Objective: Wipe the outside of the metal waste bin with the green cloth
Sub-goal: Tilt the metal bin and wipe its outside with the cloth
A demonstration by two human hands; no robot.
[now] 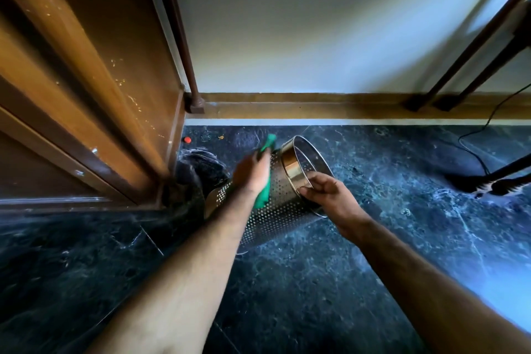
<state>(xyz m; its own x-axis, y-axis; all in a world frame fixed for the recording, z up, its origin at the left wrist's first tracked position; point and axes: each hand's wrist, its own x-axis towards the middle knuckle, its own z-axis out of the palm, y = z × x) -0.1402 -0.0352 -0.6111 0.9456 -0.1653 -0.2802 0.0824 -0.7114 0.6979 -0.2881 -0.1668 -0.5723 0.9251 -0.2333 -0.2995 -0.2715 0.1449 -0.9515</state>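
R hand (326,195) fingers (311,181) clamped on rim of metal waste bin (275,210), which is tilted w/ open end up-right, over dark marble floor (316,282). L hand (253,172) fingers closed on green cloth (263,195), pressing it to bin's perforated outer wall. Wooden cabinet (86,95) at left.

Wooden cabinet (86,89), dark marble floor (316,282) (veined), black cable (474,135), red cap (187,140)
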